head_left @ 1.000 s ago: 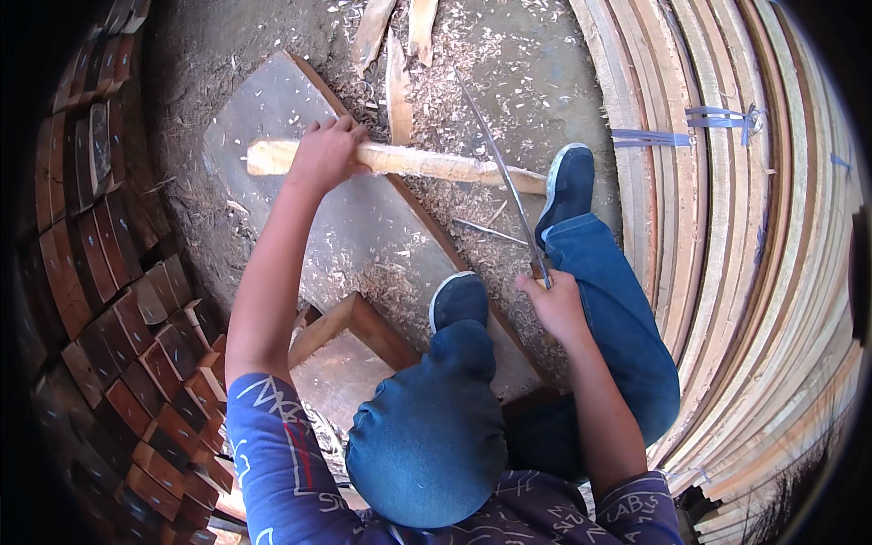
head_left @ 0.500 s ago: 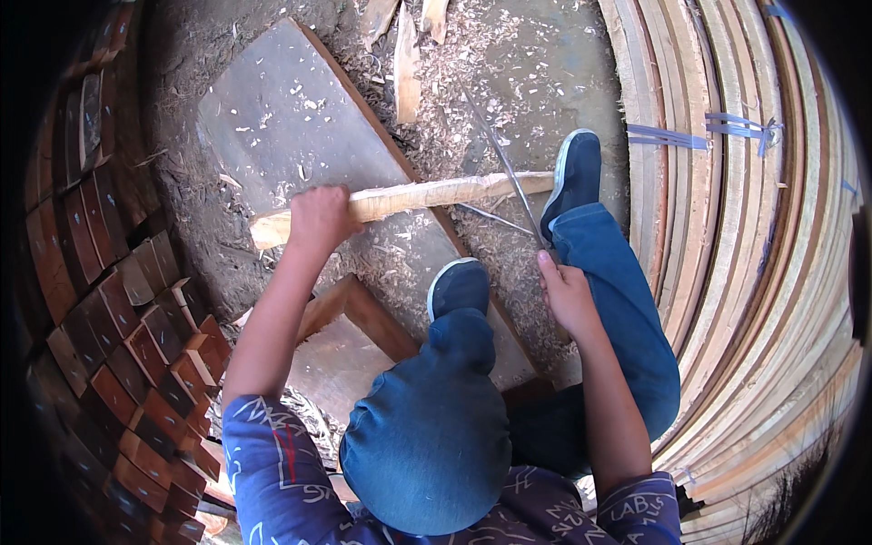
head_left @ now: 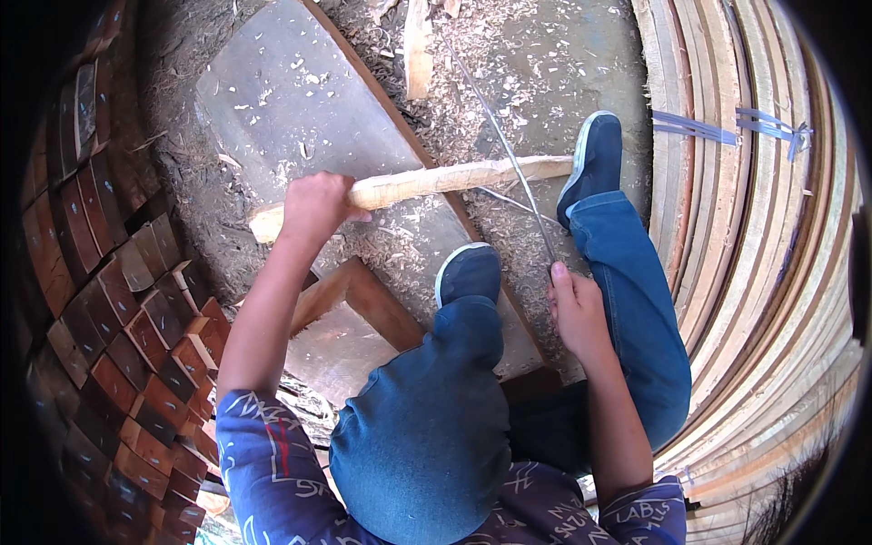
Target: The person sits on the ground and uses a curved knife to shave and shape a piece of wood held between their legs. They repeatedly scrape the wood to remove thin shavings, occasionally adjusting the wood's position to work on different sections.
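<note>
My left hand (head_left: 313, 211) is wrapped around the left part of a long, pale strip of wood (head_left: 413, 188). The strip runs across a broad grey board (head_left: 300, 113), and its right end reaches my right shoe (head_left: 599, 150). In my right hand (head_left: 577, 304) is the handle end of a long, thin machete (head_left: 498, 132), seen almost edge-on. Its blade slants up and left, crossing over the strip's right part; whether it touches the wood I cannot tell. The handle is mostly hidden by my fingers.
Wood shavings (head_left: 509, 82) litter the ground and board. Dark-ended timber blocks (head_left: 136, 354) are stacked at left; long planks (head_left: 677, 173) tied with purple strapping (head_left: 695, 127) rise at right. My left shoe (head_left: 468, 272) rests on the board, near an angled wooden piece (head_left: 359, 282).
My right hand has drawn back slightly toward me, bringing the machete with it. The left hand keeps its hold on the wood strip. The view has shifted slightly.
</note>
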A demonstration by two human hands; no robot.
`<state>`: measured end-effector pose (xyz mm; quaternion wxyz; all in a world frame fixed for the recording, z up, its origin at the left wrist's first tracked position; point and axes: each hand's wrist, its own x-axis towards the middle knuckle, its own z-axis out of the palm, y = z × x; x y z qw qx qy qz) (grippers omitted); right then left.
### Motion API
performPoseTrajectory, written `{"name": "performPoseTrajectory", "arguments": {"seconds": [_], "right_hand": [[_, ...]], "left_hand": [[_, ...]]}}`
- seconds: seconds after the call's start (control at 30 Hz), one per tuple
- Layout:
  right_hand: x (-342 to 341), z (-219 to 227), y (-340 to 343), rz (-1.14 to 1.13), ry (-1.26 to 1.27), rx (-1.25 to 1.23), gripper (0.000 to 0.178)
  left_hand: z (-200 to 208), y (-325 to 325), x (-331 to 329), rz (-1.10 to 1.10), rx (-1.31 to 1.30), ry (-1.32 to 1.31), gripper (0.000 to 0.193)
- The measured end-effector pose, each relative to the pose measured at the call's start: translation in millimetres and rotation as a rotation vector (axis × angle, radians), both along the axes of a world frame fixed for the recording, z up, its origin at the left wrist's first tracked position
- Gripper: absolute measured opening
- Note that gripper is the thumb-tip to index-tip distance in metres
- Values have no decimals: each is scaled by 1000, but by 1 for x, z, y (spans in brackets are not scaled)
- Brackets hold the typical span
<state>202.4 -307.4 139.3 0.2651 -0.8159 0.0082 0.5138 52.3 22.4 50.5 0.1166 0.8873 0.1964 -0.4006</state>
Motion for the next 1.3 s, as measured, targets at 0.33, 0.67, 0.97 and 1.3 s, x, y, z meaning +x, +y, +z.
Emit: {"name": "performPoseTrajectory", "arguments": {"seconds": [0.33,0.67,0.97,1.3], "right_hand": [[4,13,0,158,44,-213,54],[2,-19,-27,94,95,-198,48],[16,17,27,-159,186,19,49],[-10,-22,1,-22,162,-100,58]], "left_hand": [[15,-27,-25,89,19,-53,46],[39,-29,-8,101,-23,-130,31],[59,-31,6,54,81,-197,21],[14,-29,-32,120,212,-72,22]]}}
